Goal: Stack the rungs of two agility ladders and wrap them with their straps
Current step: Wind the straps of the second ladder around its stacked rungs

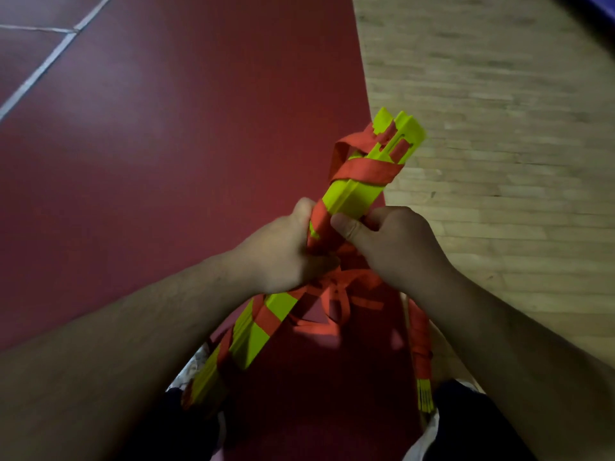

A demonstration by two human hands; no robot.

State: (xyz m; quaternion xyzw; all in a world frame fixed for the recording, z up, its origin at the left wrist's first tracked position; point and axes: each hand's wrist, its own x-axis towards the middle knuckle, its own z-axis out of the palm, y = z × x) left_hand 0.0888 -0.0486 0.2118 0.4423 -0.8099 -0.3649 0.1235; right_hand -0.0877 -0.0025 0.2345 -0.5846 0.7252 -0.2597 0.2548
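The rungs were stacked and partly wrapped, held above the mat, the left hand and right hand with fingers curled tight on the strap mid-bundle, loose loops left to wind

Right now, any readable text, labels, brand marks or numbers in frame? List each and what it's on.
No text can be read anywhere in this frame.
Yellow rung stack and red strap: plain, no print visible.
Left hand and right hand cover the stack's middle, so anything there is hidden.
Red mat and wood floor: no words or numbers. The image is soft.
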